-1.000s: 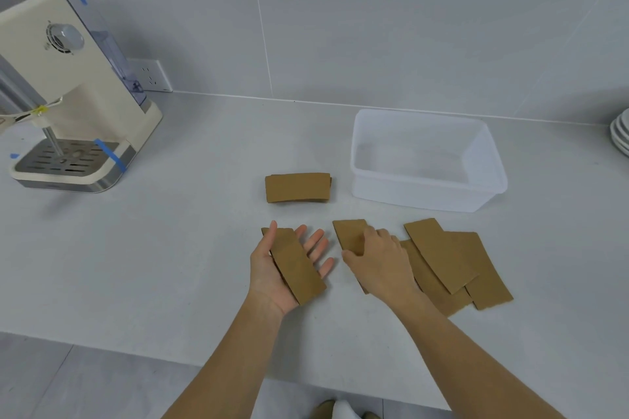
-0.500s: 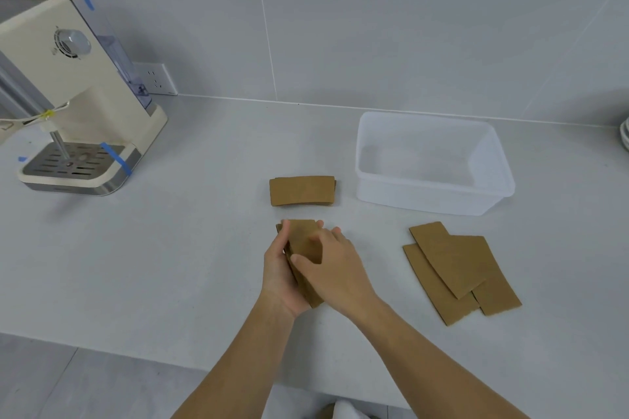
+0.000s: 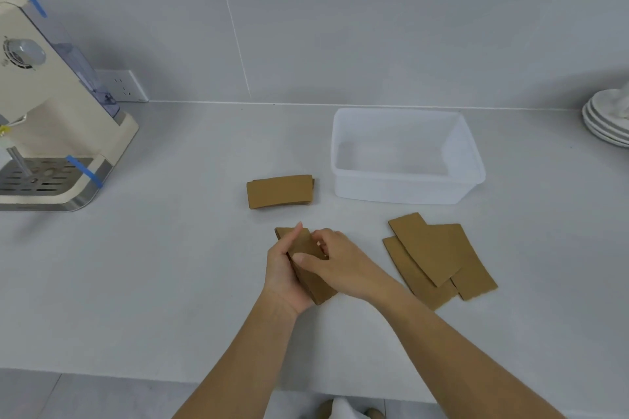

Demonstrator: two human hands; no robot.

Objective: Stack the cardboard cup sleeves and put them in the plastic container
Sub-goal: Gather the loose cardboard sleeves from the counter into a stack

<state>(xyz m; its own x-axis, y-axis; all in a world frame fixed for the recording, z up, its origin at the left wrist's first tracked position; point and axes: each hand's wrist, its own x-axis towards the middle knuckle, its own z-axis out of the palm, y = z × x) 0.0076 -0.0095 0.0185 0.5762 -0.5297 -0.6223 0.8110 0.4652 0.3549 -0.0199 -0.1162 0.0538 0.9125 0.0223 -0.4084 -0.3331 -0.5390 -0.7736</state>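
Both hands meet over the front middle of the white countertop (image 3: 170, 282), closed around a small bundle of cardboard cup sleeves (image 3: 308, 265). The left hand (image 3: 284, 269) cradles the bundle from below and from its left side, thumb up along the far edge, while the right hand (image 3: 335, 260) lies across the top with fingers curled down and the thumb pressed on the sleeve face, so the bundle is gripped between the two. The sleeves poke out at the far end above the left thumb and at the near end below the right palm.

Just beyond the hands lies a neat stack of sleeves (image 3: 279, 191), flat on the counter and apart from them. To its right stands the clear plastic container (image 3: 406, 192), with nothing visible inside. Right of the hands, three loose sleeves (image 3: 439, 255) lie fanned and overlapping, near the right forearm but not touching it.

At the far left sits a cream coffee machine (image 3: 51, 126) with blue tape strips; at the far right edge, a pile of white plates (image 3: 607, 119).

A second ago the left palm lay open with one sleeve on it and the right hand was down on the loose pile, which had one more piece. Half a second ago the hands had already come together much as they are now.
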